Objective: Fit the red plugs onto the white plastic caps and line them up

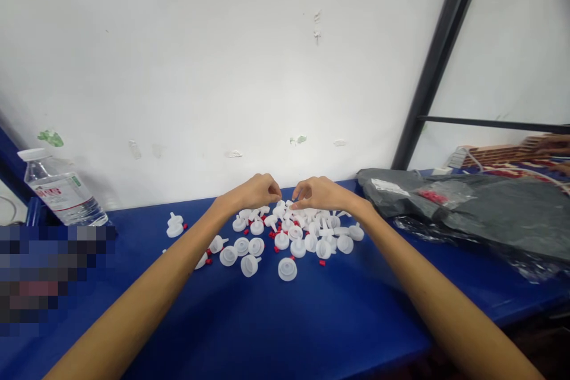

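Note:
My left hand [262, 190] is over the far side of a pile of white plastic spout caps [282, 241], its fingers curled together; whatever they hold is hidden. Facing it across a small gap, my right hand [317, 192] has thumb and fingers bent in a pinch low over the same pile. Any part between those fingertips is too small to make out. The caps have round bases and narrow spouts, and lie at many angles. Small red tips [322, 262] are scattered among them. One cap [287, 269] lies nearest me, hollow side up.
A clear water bottle [66, 193] stands at the left. Grey plastic bags [472, 208] cover the table's right side, with a small bag of red parts [434, 196] on top. Behind the blue table [276, 326] rise a white wall and a black post [439, 65]. Another person's hand [554, 145] shows far right.

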The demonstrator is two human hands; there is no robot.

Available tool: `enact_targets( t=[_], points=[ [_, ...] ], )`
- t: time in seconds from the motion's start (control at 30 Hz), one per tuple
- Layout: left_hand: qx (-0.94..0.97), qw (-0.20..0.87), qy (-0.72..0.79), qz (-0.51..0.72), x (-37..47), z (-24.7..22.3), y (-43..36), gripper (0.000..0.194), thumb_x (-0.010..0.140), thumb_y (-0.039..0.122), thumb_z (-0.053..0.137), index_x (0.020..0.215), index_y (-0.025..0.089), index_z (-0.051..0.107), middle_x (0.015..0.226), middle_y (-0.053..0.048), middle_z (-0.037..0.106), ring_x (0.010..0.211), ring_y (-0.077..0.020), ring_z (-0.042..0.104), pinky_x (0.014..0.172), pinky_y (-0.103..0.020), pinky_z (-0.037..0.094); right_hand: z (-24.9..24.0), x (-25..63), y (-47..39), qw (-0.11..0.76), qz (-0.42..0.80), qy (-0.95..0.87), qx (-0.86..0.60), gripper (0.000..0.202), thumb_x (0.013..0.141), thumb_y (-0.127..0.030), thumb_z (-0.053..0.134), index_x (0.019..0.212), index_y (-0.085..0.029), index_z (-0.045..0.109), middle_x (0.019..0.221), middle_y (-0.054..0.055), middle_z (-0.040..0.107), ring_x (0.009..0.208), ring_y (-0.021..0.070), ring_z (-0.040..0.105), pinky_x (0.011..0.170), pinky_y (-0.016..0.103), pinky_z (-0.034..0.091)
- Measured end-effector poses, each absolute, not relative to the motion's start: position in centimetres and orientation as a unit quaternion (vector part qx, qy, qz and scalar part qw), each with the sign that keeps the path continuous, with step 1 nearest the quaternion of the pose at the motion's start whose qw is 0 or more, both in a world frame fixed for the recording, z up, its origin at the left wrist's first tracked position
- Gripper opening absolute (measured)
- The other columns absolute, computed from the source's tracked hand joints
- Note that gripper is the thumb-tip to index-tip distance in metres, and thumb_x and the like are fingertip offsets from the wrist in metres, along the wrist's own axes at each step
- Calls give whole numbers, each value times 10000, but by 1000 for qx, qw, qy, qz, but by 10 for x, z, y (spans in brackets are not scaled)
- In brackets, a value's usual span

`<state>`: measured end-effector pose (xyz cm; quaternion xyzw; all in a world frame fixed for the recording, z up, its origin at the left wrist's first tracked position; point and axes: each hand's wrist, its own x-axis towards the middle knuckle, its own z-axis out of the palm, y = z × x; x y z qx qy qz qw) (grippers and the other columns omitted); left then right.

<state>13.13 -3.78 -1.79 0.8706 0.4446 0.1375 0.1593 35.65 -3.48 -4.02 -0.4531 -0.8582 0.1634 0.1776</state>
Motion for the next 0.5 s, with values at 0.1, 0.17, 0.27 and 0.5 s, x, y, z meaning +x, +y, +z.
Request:
enact_targets(
  t=[0.1, 0.17, 0.27, 0.5],
  points=[
    [870, 131, 454, 141, 127, -5, -40, 271, 827, 298, 568, 857, 142, 788, 741, -71, 748, 644, -176, 651, 587, -264, 445, -37, 365, -29, 221, 114, -843, -478, 359, 866, -565, 626, 903, -236, 761, 860, 52, 777, 791, 226, 703, 692, 293, 487],
    [865, 98, 463, 168, 117, 7, -43, 293, 850, 320, 549, 891, 150, 784, 815, -77, 764, 705, -183, 673, 646, -271, 473, -36, 376, -25, 269, 62, -822, -499, 372, 924, -531, 547, 882, -228, 759, 868, 58, 777, 833, 239, 705, 753, 306, 486],
    [831, 34, 507, 224, 86, 21, -52, 317, 869, 372, 534, 907, 171, 776, 915, -77, 771, 837, -210, 692, 762, -289, 500, -38, 400, -18, 334, 35, -782, -525, 443, 973, -539, 445, 877, -231, 749, 929, 54, 779, 902, 253, 704, 863, 343, 476],
    [667, -33, 660, 344, -34, -7, -77, 708, 970, 614, 154, 1468, 236, 486, 1492, -112, 496, 1396, -349, 409, 1136, -541, 322, -75, 442, 2, 379, 180, -738, -529, 732, 989, -675, 153, 1229, -237, 690, 1268, 96, 698, 1190, 279, 637, 1044, 443, 457]
  ],
)
